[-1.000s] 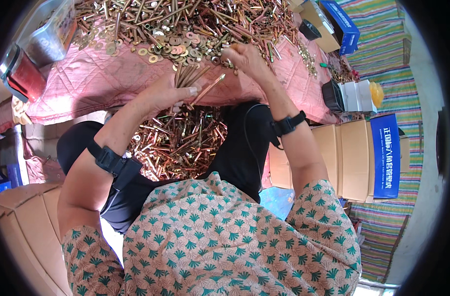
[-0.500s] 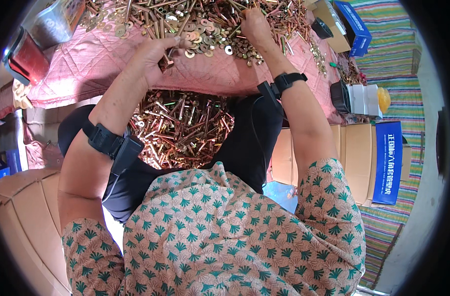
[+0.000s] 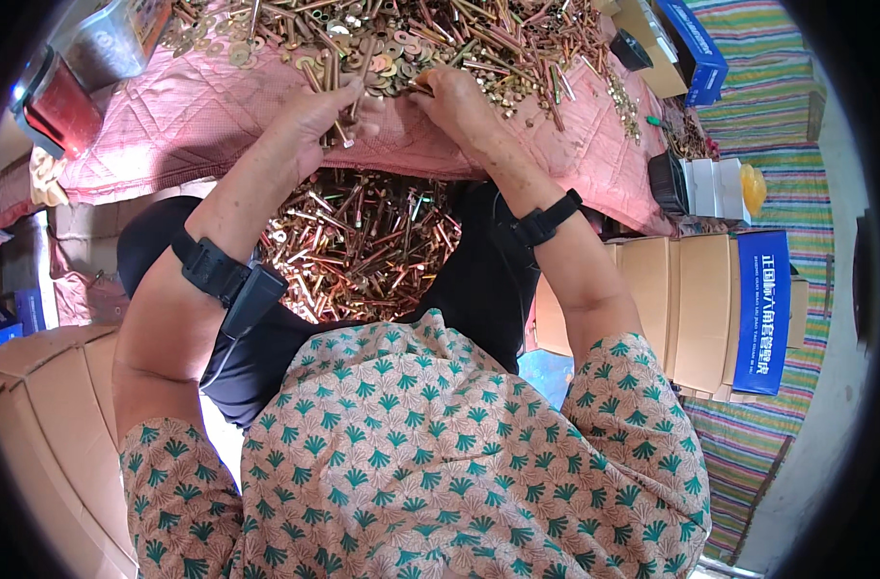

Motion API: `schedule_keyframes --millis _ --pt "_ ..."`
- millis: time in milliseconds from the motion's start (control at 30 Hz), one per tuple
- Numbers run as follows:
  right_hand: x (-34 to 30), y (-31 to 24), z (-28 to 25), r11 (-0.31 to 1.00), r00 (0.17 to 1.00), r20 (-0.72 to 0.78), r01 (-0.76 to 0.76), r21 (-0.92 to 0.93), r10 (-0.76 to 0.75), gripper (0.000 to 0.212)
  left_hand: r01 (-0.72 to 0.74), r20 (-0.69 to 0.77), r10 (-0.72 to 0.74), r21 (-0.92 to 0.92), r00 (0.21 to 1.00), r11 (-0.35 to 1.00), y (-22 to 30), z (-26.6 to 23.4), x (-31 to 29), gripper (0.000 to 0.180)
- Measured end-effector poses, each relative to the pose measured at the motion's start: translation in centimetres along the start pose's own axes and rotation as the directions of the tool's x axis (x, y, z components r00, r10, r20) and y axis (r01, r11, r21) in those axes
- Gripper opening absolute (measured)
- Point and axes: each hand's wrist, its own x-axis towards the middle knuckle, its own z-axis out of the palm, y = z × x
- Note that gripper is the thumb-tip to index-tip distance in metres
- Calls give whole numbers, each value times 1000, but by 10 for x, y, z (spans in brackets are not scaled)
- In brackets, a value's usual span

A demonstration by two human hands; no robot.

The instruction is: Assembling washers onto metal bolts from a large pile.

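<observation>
My left hand [image 3: 309, 121] is closed around several long gold-coloured bolts [image 3: 334, 73], which stick out above and below the fingers. Just to its right, my right hand [image 3: 454, 99] has its fingers pinched together; what they hold, if anything, is too small and shaded to name. Both hands are over the near part of a pink quilted cloth [image 3: 218, 116]. Beyond them lie flat round washers [image 3: 393, 54] and a wide heap of loose bolts [image 3: 527, 43]. Small nuts [image 3: 502, 96] lie beside my right hand.
Between my knees, below the cloth's edge, is a large pile of bolts [image 3: 363, 241]. A red container [image 3: 63, 106] and a clear bin [image 3: 107, 43] stand at the far left. Cardboard boxes [image 3: 652, 289] with a blue panel are at the right, below small white boxes [image 3: 715, 188].
My right hand has come back from the heap, nearer and leftward, toward my left hand. My left hand has shifted only slightly and still holds the bolts.
</observation>
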Motion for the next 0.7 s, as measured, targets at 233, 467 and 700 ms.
schedule_keyframes --millis 233,467,700 --pt "-1 7 -31 818 918 54 -375 436 393 18 68 95 -90 215 991 974 -7 14 -12 29" --pt "-8 -18 -38 741 933 28 -304 598 360 16 -17 219 -38 247 975 969 -20 14 0 28" --pt "-9 -32 -49 955 983 -153 -48 293 97 16 -26 144 -10 249 990 968 -20 16 -7 25"
